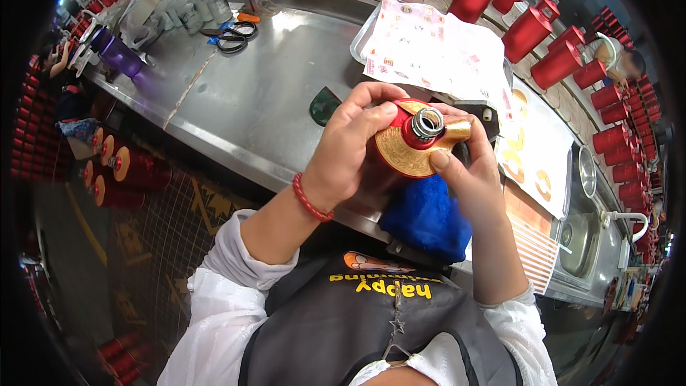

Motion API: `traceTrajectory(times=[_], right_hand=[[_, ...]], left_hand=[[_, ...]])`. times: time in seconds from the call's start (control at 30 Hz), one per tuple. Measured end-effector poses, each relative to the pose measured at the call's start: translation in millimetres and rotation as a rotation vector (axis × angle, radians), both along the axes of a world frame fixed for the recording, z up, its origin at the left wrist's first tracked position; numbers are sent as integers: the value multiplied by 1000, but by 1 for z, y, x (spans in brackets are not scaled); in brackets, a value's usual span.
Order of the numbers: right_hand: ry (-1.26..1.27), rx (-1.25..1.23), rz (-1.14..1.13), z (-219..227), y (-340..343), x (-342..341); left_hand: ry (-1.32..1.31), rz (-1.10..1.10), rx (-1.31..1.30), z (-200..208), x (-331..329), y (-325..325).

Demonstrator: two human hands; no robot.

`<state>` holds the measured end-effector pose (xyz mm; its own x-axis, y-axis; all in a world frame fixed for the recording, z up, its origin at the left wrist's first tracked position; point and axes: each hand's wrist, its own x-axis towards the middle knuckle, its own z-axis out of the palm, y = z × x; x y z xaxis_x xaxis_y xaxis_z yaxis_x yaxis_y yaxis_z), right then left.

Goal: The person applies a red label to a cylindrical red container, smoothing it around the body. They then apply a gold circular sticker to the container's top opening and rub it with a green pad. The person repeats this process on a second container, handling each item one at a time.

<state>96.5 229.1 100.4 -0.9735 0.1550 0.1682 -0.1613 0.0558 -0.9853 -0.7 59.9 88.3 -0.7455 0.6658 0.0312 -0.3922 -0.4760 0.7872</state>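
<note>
Between my two hands is a red bottle (410,131), its open threaded neck facing up. A gold patterned label (401,154) curves around its shoulder, and one end of it stands up, curled, on the right. My left hand (346,146) is closed around the bottle's left side, its thumb on the shoulder by the neck. My right hand (471,179) pinches the label's raised end, the thumb pressing near the bottle's edge. A fluffy blue cloth (429,218) lies just below the bottle. On the metal table, left of the bottle, lies a dark green flat piece (325,105).
Black-handled scissors (232,34) and a purple bottle (116,53) are at the far left. Printed paper (436,46) covers a tray ahead. On the right lie a sheet of gold labels (532,157) and a sink (577,246). More red bottles (527,34) line the back.
</note>
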Motion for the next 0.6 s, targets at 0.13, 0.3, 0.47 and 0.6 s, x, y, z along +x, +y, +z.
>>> traceTrajectory(times=[0.13,0.3,0.47,0.6], right_hand=[[33,-17,-31,-2,-4,2],[62,-11,-54,-11,-5,-1],[170,162,-229,-20,-21,9],[110,115,-219,-18,-22,7]], left_hand=[[1110,622,-409,-29,30,-10],[1410,753,-467,-35,71,4],[1426,690,-474,-51,47,-5],[1462,753,-549,-56,68,9]])
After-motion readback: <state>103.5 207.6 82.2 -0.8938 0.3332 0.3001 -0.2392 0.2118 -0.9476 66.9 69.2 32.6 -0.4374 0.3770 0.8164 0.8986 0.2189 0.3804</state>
